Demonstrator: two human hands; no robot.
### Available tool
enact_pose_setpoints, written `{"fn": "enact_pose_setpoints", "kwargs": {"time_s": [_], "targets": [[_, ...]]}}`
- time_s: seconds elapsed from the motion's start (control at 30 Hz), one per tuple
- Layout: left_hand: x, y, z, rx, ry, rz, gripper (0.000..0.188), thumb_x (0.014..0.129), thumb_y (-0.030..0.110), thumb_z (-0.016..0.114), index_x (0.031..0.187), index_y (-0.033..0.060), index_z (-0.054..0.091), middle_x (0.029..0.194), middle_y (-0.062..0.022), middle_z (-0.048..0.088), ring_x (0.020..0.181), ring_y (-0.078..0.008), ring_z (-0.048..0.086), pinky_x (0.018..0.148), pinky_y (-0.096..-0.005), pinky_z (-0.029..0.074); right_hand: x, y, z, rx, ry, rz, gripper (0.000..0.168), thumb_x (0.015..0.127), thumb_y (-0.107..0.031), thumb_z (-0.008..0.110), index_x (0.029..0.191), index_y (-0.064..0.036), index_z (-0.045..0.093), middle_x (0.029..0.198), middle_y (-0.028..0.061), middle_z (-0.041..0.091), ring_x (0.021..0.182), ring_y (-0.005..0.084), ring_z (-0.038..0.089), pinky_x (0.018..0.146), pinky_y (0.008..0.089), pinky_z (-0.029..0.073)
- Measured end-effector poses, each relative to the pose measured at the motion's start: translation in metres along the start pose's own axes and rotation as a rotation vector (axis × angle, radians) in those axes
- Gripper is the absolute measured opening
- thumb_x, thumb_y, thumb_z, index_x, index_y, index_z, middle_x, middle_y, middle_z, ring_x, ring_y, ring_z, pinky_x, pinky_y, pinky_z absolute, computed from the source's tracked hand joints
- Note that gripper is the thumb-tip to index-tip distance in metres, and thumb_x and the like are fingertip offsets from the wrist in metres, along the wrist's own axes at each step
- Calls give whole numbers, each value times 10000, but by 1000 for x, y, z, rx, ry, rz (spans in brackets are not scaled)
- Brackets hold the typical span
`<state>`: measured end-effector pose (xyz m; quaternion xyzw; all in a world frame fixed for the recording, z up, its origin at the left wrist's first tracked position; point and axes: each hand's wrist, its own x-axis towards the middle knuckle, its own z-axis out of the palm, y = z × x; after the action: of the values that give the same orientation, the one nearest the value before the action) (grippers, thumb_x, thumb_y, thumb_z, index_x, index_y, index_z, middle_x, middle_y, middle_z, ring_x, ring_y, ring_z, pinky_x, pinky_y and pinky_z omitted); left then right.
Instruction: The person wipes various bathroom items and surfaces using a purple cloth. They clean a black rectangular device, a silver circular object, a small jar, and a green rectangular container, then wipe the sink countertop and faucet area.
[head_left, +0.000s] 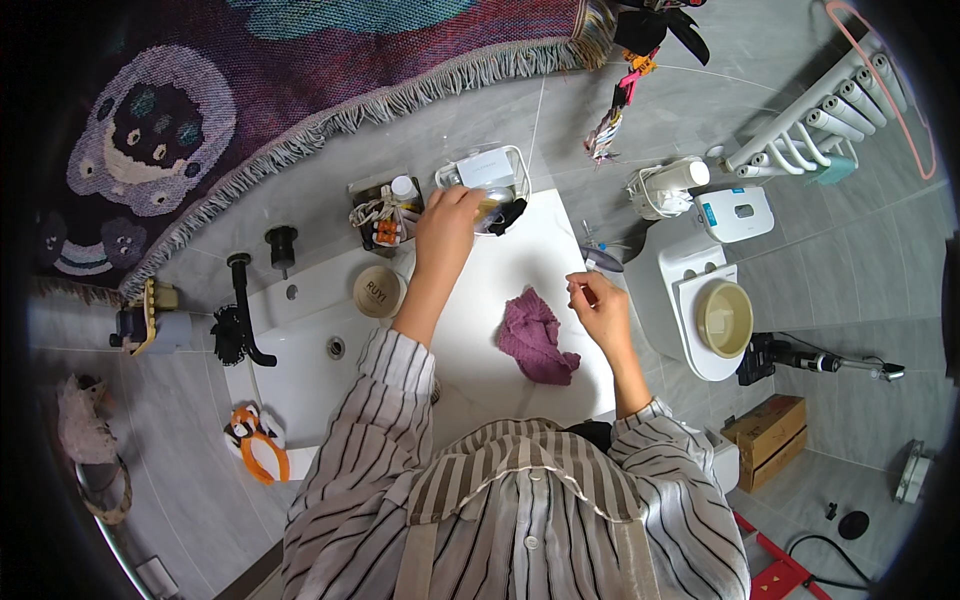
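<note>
My left hand (448, 225) reaches over the near left edge of a white wire basket (527, 174), its fingertips at the things inside; whether it grips one is hidden. The basket holds a pale box (486, 168), a clear container and a black item. My right hand (600, 304) is raised over the right edge of the white countertop (469, 322), fingers curled, thumb near the index finger; nothing clear shows in it. Between the hands a crumpled purple cloth (534, 337) lies on the counter.
Left of the basket stands an organizer (375, 214) with a cable and small bottles. A round lidded tub (379, 292) is by the white sink (292, 397), under a black faucet (241, 300). A toilet (705, 367) with a beige basin (724, 319) on it stands right. An orange plush headband (262, 450) lies lower left.
</note>
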<state>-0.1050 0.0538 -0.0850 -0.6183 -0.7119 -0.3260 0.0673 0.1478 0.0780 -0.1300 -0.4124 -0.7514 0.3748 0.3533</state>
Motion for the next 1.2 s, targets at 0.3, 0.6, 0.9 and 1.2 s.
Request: {"fn": "enact_pose_setpoints", "kwargs": {"time_s": [0.3,0.6,0.9,1.2], "targets": [[-2,2,16,-159,23,-60,300,741,85,694,1015,46,580,999,-108,617,888,-301,587,757,-380,485,-4,5,-1,8,6,0,97,800,-43,636,888,-9,655,752,106,642,534,146,572,510,253,456],[-79,-3,-66,-301,293,-368,204,801,31,641,1003,58,634,901,-67,624,752,-180,611,696,-286,486,-6,15,0,28,-38,-15,78,805,-14,618,874,-8,655,704,94,633,549,136,614,501,250,465],[-238,-45,-132,-233,124,-844,210,854,121,616,1060,121,661,861,-29,663,729,-154,626,651,-258,472,-17,-5,53,-31,-519,-78,183,786,-70,619,956,-15,655,827,160,651,693,270,637,653,316,503],[-320,-17,-41,-156,-289,-644,1027,549,247,848,1400,98,292,1324,-147,402,1181,-347,428,984,-416,391,-33,-6,149,-219,-966,-265,546,740,-234,678,1207,-9,506,1091,214,596,926,340,615,791,396,503]]}}
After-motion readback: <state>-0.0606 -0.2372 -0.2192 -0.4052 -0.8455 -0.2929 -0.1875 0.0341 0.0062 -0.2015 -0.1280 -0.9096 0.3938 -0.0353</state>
